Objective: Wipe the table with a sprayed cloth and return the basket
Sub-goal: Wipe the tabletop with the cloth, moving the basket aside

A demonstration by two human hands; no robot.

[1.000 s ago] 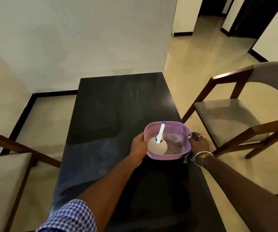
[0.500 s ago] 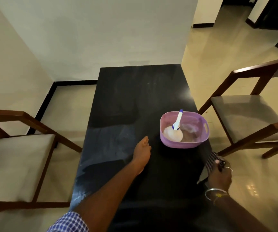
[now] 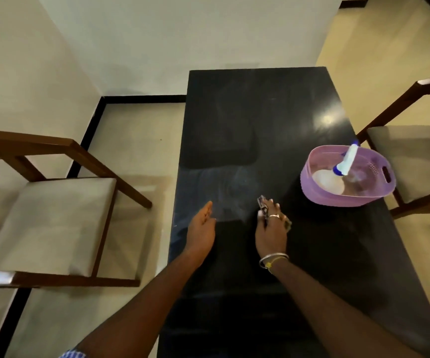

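1. Head view, hands: both are out over the near half of the black tabletop (image 3: 260, 112), centre of the frame, apart from each other.
2. Left hand (image 3: 201, 228): fingers straight, holding nothing, at the tabletop's left edge. Can't tell if it touches the surface.
3. Right hand (image 3: 270, 228): fist clamped on a dark patterned cloth (image 3: 262, 205). Bits of the cloth stick out past the fingertips and on the right side of the fist. It looks low on the surface, but contact is not certain.
4. Basket (image 3: 312, 188): pink plastic, sitting on the tabletop at its right edge, middle right of the frame, well apart from both hands. The spray bottle (image 3: 348, 162) lies tilted inside it, nozzle over the far rim.
5. Surface: faint pale streaks just beyond the hands, mid frame. I read them as damp wipe marks.
6. Progress, my read: bottle is in the basket, so the cloth is likely sprayed. Wiping is in hand, with far end and near end still to check. Basket return not done.
7. Other: wooden chairs at left (image 3: 53, 215) and right (image 3: 415, 156) of the frame.
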